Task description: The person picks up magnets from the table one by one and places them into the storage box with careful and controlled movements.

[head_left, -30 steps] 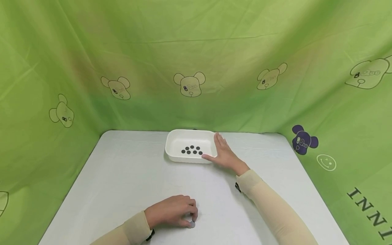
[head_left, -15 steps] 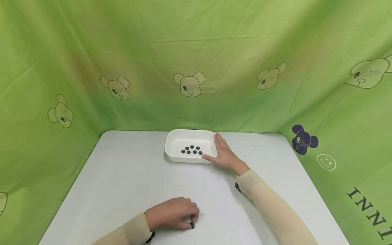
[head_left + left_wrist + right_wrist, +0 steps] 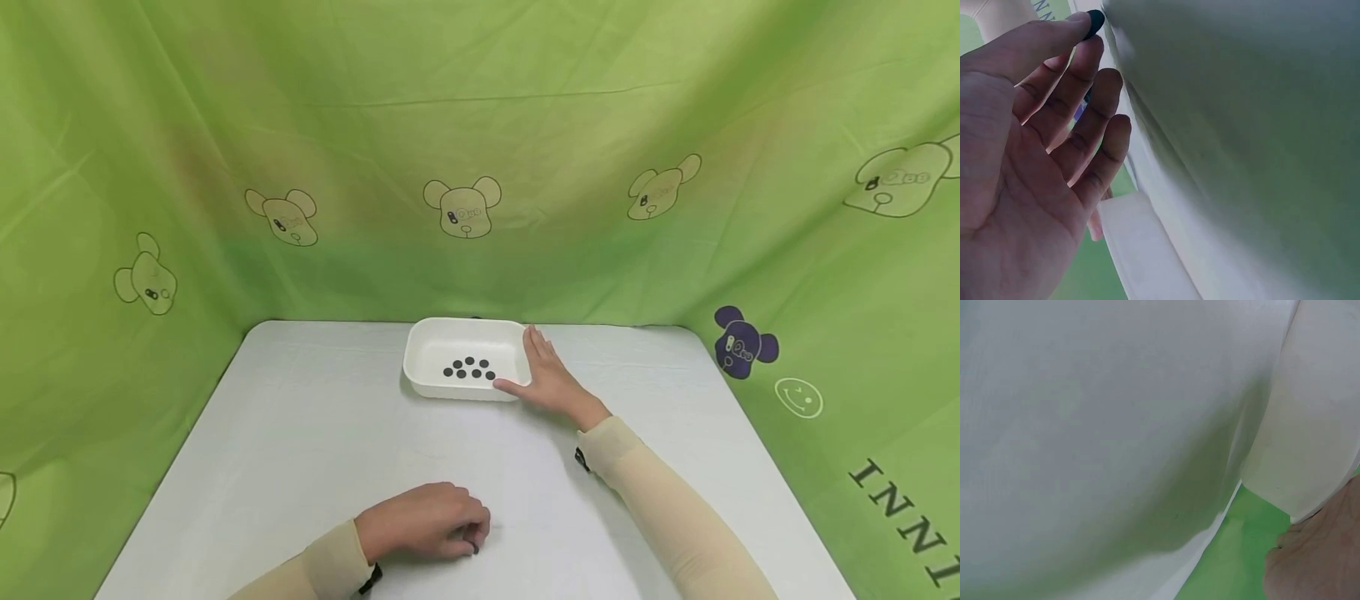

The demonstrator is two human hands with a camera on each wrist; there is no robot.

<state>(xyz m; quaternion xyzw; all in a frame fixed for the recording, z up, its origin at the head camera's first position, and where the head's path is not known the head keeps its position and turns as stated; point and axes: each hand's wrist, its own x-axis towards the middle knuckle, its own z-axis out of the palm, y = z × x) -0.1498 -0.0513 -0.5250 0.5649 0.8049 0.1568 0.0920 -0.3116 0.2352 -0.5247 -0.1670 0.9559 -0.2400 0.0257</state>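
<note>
My left hand [image 3: 431, 521] is low over the front middle of the white table, pinching a small dark disc [image 3: 1094, 24] between thumb and index fingertip. In the head view only an edge of that disc shows below the fingers. The other fingers are bent, as the left wrist view shows. My right hand [image 3: 553, 379] rests against the right end of a white rectangular box [image 3: 420, 379], fingers straight along its side and thumb over the front rim. Inside the box are several dark discs [image 3: 469, 361], set close together in loose rows.
The box stands by the back edge of the white-covered table [image 3: 322, 433]. A green curtain [image 3: 360, 275] with bear prints surrounds the table at the back and sides. My right forearm [image 3: 675, 508] reaches across the table's right part.
The disc showed pale grey at first, then dark, and is now mostly covered by my left fingers. My left hand has shifted slightly right. The right hand and box have stayed put.
</note>
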